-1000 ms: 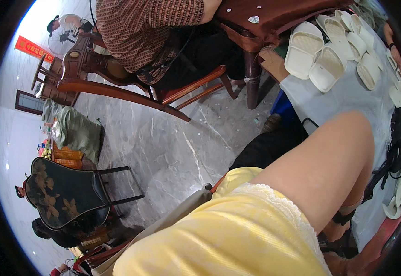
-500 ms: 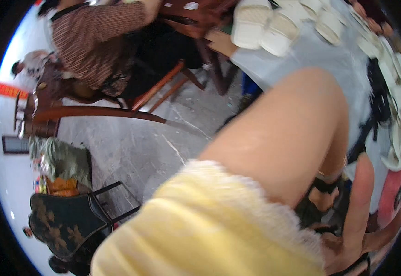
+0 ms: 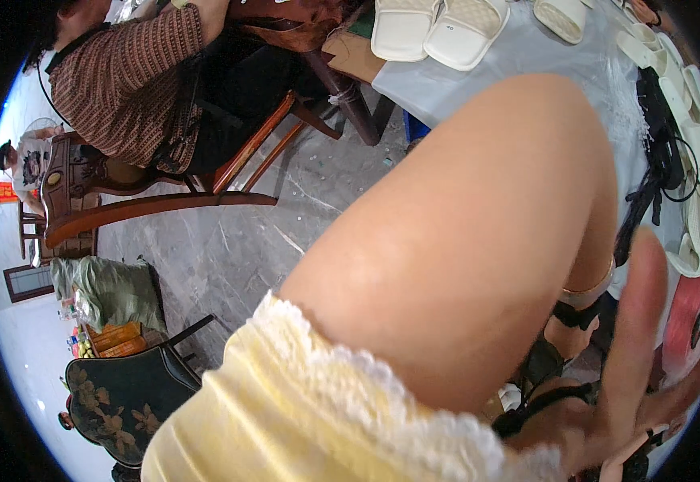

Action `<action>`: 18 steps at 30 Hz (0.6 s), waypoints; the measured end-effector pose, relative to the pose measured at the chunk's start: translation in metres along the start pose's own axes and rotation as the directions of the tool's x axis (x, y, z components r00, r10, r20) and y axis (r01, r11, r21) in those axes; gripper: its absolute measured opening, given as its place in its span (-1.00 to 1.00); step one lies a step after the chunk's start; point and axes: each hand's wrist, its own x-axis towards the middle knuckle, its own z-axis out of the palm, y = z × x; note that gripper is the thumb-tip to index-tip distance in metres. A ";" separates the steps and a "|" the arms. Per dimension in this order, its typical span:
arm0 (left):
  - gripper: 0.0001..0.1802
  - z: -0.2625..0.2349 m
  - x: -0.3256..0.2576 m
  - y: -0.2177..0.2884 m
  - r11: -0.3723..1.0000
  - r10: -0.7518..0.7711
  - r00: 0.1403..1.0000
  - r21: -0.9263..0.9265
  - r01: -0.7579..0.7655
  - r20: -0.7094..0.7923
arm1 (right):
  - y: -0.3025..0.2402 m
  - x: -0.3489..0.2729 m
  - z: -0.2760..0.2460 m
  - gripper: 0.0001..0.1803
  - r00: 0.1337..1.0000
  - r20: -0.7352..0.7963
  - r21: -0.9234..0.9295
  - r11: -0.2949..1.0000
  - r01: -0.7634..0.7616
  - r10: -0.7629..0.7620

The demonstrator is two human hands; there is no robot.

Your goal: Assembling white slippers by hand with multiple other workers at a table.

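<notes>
A hand at the lower right, which I take for my right hand (image 3: 627,386), is blurred and close to the camera. One finger points up and another stretches rightward, wide apart, with nothing visible between them. Past its fingers stands a pink round reel (image 3: 679,329). Black straps (image 3: 543,406) show beside the hand; whether it touches them I cannot tell. Filling the middle is a bent bare limb (image 3: 446,217) coming out of yellow cloth with white lace trim (image 3: 302,402). A shiny band (image 3: 595,281) circles its far end. My left hand is out of view.
White slippers (image 3: 466,32) lie on a table under clear plastic (image 3: 519,68). A black bundle of straps (image 3: 659,153) lies beside more white pieces (image 3: 691,241). At upper left another person (image 3: 129,88) sits on a wooden chair (image 3: 165,205). A dark floral chair (image 3: 117,402) and green sack (image 3: 117,289) stand left.
The whole view has shifted and sharpened. Slippers and the seated person now sit higher and farther left. The hand's fingers remain spread at the lower right.
</notes>
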 end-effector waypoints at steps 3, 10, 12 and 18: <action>-0.81 -0.022 -0.012 -0.019 0.999 -0.005 1.000 0.042 0.004 0.025 | -0.016 0.016 0.006 -0.04 0.998 0.057 0.005 1.000 -0.010 0.010; -0.78 -0.100 -0.074 -0.074 0.889 -0.393 0.773 0.009 0.458 -0.498 | -0.134 -0.007 -0.001 -0.36 0.955 -0.216 -0.976 -0.064 -0.207 0.203; -0.69 -0.148 -0.108 -0.077 0.607 -0.591 0.371 -0.092 0.789 -0.716 | -0.152 -0.025 -0.008 -0.33 0.944 -0.329 -0.940 0.110 -0.323 -0.040; -0.02 -0.174 -0.238 -0.160 0.043 -0.678 -0.157 -0.253 0.967 -0.718 | -0.198 -0.050 -0.022 -0.57 0.832 -0.331 -0.942 0.102 -0.319 -0.446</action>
